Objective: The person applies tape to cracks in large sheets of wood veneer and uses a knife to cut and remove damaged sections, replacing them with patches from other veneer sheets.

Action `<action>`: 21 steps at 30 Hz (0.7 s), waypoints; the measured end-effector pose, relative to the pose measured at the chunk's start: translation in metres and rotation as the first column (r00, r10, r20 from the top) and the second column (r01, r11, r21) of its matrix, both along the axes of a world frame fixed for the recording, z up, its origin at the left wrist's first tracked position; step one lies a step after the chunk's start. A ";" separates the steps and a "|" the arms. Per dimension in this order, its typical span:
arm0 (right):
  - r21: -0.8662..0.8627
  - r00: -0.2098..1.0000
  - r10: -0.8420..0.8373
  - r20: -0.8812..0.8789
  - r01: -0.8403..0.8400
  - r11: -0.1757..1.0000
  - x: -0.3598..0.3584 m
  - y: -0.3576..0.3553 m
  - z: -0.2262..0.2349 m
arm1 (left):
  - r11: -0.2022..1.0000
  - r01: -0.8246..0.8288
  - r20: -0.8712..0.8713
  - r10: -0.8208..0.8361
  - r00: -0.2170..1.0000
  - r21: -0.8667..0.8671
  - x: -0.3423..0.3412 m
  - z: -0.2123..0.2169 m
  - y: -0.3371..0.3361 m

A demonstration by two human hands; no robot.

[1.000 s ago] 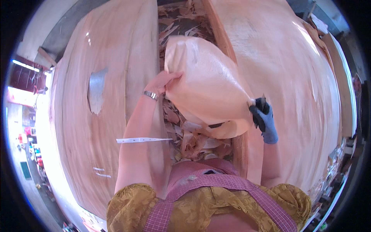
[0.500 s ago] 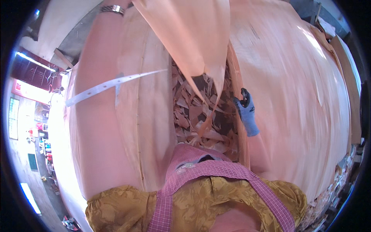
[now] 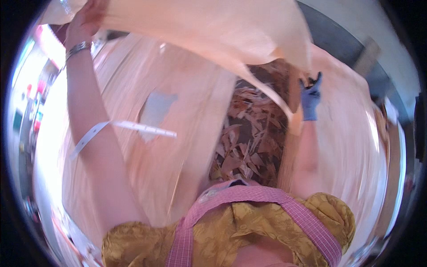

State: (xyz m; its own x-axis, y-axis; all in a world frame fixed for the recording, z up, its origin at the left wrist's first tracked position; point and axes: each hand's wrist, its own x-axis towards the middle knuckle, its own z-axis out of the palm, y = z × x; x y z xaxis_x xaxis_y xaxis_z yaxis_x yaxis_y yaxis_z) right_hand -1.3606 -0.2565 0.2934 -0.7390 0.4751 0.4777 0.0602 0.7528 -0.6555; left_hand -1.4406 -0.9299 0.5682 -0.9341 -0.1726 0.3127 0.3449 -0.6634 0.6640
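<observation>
At the far left, my bare left hand (image 3: 90, 20), with a metal-banded watch on the wrist, grips a large, thin sheet of pale wood veneer (image 3: 200, 31). The raised sheet spreads across the top of the view, and a torn narrow strip trails down from it. My right hand (image 3: 310, 97), in a blue and black glove, has its thumb and fingers apart, close to the sheet's right corner and above the right-hand veneer stack (image 3: 342, 129). A white strip with dark dots (image 3: 147, 128) crosses my left forearm.
Another veneer stack (image 3: 191, 107) lies to the left, with a ragged pale grey patch (image 3: 156, 109) on it. Between the stacks, a gap holds many veneer scraps (image 3: 242, 147). A board (image 3: 367, 55) stands at the far right.
My left hand has swung left and come into view with the veneer, spreading the sheet out sideways. My right hand has moved farther away, and its fingers are wider apart. The view has turned.
</observation>
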 end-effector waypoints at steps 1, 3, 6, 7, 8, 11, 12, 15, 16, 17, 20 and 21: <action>0.070 0.998 0.055 -0.030 -0.053 0.996 -0.038 0.001 0.010 | 0.997 0.060 -0.059 -0.057 0.997 0.045 0.001 -0.027 -0.054; 0.096 0.853 0.358 -0.381 -0.348 0.932 -0.141 -0.041 0.001 | 0.991 -0.123 0.058 0.126 0.990 -0.050 0.038 0.036 -0.235; 0.607 0.896 0.369 -0.246 -0.155 0.780 -0.209 -0.079 0.058 | 0.847 -0.482 0.301 0.410 0.861 0.225 0.076 -0.171 -0.137; 0.659 0.882 0.413 -0.226 -0.174 0.731 -0.236 -0.107 0.074 | 0.813 -0.579 0.409 0.510 0.757 0.059 0.101 -0.204 -0.145; 0.698 0.859 0.473 -0.196 -0.216 0.682 -0.265 -0.145 0.078 | 0.788 -0.608 0.437 0.583 0.685 -0.098 0.139 -0.231 -0.164; 0.735 0.789 0.614 -0.007 -0.413 0.539 -0.363 -0.235 0.051 | 0.688 -0.711 0.595 0.636 0.491 -0.149 0.205 -0.309 -0.134; 0.765 0.762 0.644 0.063 -0.452 0.459 -0.387 -0.267 0.035 | 0.633 -0.764 0.670 0.622 0.404 -0.127 0.218 -0.330 -0.118; 0.816 0.687 0.682 0.253 -0.529 0.231 -0.421 -0.371 0.000 | 0.633 -0.771 0.773 0.524 0.357 -0.073 0.304 -0.424 -0.116; 0.827 0.675 0.668 0.312 -0.539 0.159 -0.435 -0.387 -0.021 | 0.586 -0.782 0.820 0.542 0.183 -0.213 0.312 -0.451 -0.096; 0.842 0.666 0.661 0.345 -0.531 0.096 -0.467 -0.403 -0.034 | 0.486 -0.847 0.836 0.539 0.098 -0.215 0.293 -0.479 -0.075; 0.804 0.622 0.610 0.492 -0.593 -0.044 -0.491 -0.443 -0.097 | 0.171 -0.971 0.835 0.548 -0.045 -0.165 0.311 -0.527 -0.018; 0.776 0.562 0.645 0.518 -0.626 -0.078 -0.496 -0.448 -0.115 | 0.130 -0.978 0.865 0.496 -0.077 -0.162 0.309 -0.535 0.002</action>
State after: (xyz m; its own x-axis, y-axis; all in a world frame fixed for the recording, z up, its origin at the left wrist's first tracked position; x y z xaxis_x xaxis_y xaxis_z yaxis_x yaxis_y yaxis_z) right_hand -1.8562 -0.7041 0.1788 -0.4542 -0.8769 0.1574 -0.7919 0.4783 0.3797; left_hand -1.1311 -0.9275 0.0331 0.1807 -0.7542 -0.6312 0.4938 -0.4855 0.7214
